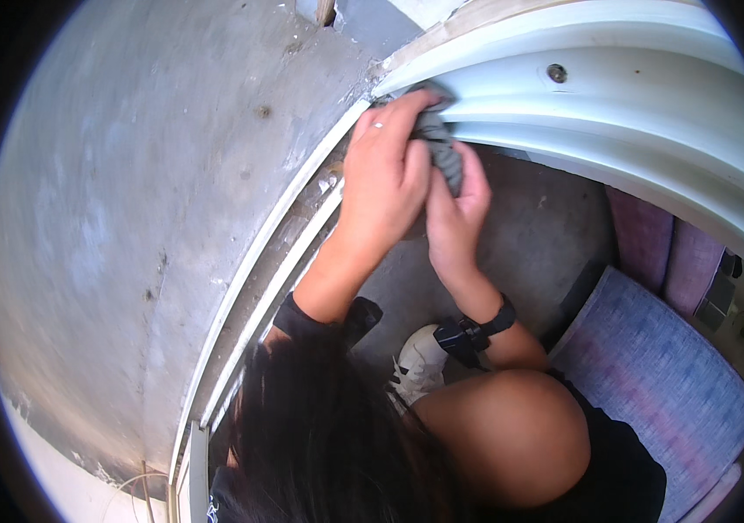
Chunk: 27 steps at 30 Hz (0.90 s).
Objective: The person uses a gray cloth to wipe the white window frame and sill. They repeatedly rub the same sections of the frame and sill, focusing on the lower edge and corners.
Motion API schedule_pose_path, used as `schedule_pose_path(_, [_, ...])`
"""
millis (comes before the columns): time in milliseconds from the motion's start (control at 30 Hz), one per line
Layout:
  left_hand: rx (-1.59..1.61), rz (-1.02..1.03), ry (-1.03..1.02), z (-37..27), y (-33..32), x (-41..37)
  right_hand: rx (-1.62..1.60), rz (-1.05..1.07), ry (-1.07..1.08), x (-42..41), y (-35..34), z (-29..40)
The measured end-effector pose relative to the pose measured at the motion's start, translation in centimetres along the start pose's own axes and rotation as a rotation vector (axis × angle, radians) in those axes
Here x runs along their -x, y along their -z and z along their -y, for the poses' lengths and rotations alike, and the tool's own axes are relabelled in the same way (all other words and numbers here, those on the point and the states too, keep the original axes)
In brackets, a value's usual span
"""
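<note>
My left hand (382, 173), with a ring on one finger, presses a crumpled grey cloth (437, 140) against the end of a white moulded frame (509, 85). Lower down, my right hand (460, 209) grips the other end of the same cloth between thumb and fingers. Both hands are close together at the corner where the frame meets a floor-level sliding track (284, 238) with white rails. Dirt and debris lie in the track's groove. The fingertips of my left hand are slightly blurred, and the cloth partly hides the corner.
A stained concrete floor (117, 196) spreads beyond the track on the left. A blue-purple upholstered cushion (660, 386) sits at right. My bent knee (509, 431) and white shoe (419, 363) are below my hands. Hair (339, 431) covers the lower middle; black wrist straps (499, 317) carry small devices.
</note>
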State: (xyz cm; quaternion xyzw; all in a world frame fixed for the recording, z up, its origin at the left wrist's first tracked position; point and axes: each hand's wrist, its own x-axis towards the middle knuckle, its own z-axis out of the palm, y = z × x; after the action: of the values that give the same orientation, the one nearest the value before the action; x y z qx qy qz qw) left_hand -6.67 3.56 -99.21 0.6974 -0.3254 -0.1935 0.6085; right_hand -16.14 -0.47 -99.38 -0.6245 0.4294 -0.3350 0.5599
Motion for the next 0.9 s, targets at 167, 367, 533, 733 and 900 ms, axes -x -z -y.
schedule_pose_path(167, [-0.184,0.130,0.202,0.1,-0.2,-0.5,-0.013,0.004,-0.139,-0.7,0.3,-1.1])
schedule_pose_path(367, [0.289,0.058,-0.003,-5.7,1.6,-0.7,-0.028,-0.087,0.273,0.8,0.8,4.6])
schedule_pose_path(533, [0.214,-0.025,-0.141,-7.5,1.0,-0.8,0.203,-0.064,0.478,-0.2,1.6,6.3])
schedule_pose_path(733, [0.166,0.147,0.217,0.5,0.4,0.4,0.204,0.079,0.030,-0.1,1.0,0.3])
schedule_pose_path(900, [0.540,0.050,0.324,-4.8,1.6,1.6,0.056,0.002,0.169,0.6,0.4,3.9])
